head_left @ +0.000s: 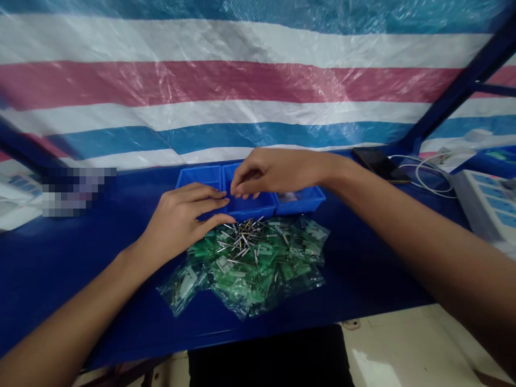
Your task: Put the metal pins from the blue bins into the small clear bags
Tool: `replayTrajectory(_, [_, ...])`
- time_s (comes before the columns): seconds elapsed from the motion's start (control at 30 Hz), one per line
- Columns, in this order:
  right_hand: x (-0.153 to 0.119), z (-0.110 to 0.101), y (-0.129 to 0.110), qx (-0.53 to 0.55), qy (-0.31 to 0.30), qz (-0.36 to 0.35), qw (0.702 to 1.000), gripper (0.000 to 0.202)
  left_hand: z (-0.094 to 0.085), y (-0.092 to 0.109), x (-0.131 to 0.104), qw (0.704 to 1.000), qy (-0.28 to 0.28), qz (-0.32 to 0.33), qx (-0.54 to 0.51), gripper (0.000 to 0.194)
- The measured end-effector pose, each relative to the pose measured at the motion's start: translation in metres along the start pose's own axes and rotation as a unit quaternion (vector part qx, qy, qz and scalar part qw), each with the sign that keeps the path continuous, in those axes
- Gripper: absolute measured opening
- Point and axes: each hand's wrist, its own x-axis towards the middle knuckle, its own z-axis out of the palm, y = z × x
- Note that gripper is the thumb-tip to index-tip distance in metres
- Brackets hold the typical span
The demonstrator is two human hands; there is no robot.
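Note:
Over the middle blue bin [258,210], my right hand [262,172] is bent down with its fingertips pressed together; whatever they pinch is too small to make out. My left hand [185,215] lies with its fingers apart at the front edge of the bins, beside the left blue bin [199,174], holding nothing visible. Under its thumb side is a loose heap of small metal rivets or pins [244,236]. These lie on a pile of clear plastic packets [250,285] with green and white pieces inside. The right blue bin [302,204] holds some small clear items.
A dark phone [377,163] and a white cable [433,177] lie at the back right of the blue table [133,317]. A grey-white device [489,204] stands at the right edge. Striped sheeting [242,80] hangs behind.

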Motion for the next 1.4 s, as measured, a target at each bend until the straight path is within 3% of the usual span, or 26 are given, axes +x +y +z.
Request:
replayTrajectory(0.07, [-0.028,0.012,-0.002,-0.041,0.09,-0.026,0.995,0.022,-0.001,0.0,-0.001,1.0,0.0,0.009,0.012,0.048])
replayTrajectory(0.17, [-0.073,0.053,-0.003,-0.077,0.2,-0.109,0.971,0.025,-0.002,0.0,-0.004,1.0,-0.013,0.004,-0.007,0.046])
replayTrajectory(0.27, [-0.095,0.089,0.01,-0.132,0.233,-0.169,0.948,0.029,-0.002,0.0,-0.005,0.999,-0.021,0.017,-0.036,0.044])
replayTrajectory(0.33, [-0.092,0.092,0.025,-0.149,0.299,-0.16,0.929,0.03,-0.002,0.0,-0.005,0.999,-0.018,0.017,-0.044,0.041])
replayTrajectory(0.4, [-0.08,0.081,0.041,-0.13,0.327,-0.111,0.929,0.022,0.0,0.0,-0.004,0.999,-0.016,0.006,-0.048,0.034])
replayTrajectory(0.47, [-0.065,0.067,0.056,-0.124,0.293,-0.111,0.942,0.026,0.001,-0.001,-0.004,0.999,-0.016,-0.009,-0.051,0.028])
replayTrajectory(0.53, [-0.054,0.061,0.065,-0.121,0.263,-0.127,0.949,0.018,0.002,-0.003,-0.004,0.998,-0.019,-0.019,-0.056,0.024])
replayTrajectory(0.7, [-0.052,0.063,0.068,-0.119,0.263,-0.107,0.951,0.008,0.0,-0.007,-0.004,0.997,-0.022,-0.015,-0.069,0.026])
replayTrajectory(0.83, [-0.06,0.026,0.068,-0.142,0.276,-0.025,0.95,0.017,0.001,-0.007,-0.006,0.997,-0.031,-0.019,-0.07,0.026])
replayTrajectory(0.93, [-0.054,-0.004,0.074,-0.174,0.192,0.062,0.964,0.034,0.003,-0.01,-0.005,0.997,-0.042,-0.017,-0.064,0.026])
replayTrajectory(1.03, [-0.042,-0.011,0.079,-0.202,0.072,0.094,0.972,0.031,-0.001,-0.005,0.0,0.998,-0.05,-0.009,-0.033,0.028])
replayTrajectory(1.1, [-0.036,-0.006,0.079,-0.224,0.023,0.102,0.969,0.021,-0.007,0.01,0.003,1.0,-0.024,0.008,-0.004,0.032])
replayTrajectory(1.2, [-0.03,0.001,0.079,-0.252,0.004,0.112,0.961,0.03,-0.015,0.058,0.002,0.997,0.017,0.076,0.003,0.028])
replayTrajectory(1.23, [-0.029,0.002,0.08,-0.261,0.008,0.113,0.959,0.031,-0.015,0.077,-0.002,0.993,0.009,0.118,-0.008,0.028])
replayTrajectory(1.3, [-0.027,0.006,0.082,-0.275,0.027,0.108,0.955,0.03,-0.011,0.112,-0.015,0.981,-0.06,0.187,0.01,0.023])
replayTrajectory(1.4, [-0.024,0.011,0.084,-0.284,0.068,0.088,0.952,0.022,0.005,0.143,-0.039,0.975,-0.104,0.183,0.078,0.026])
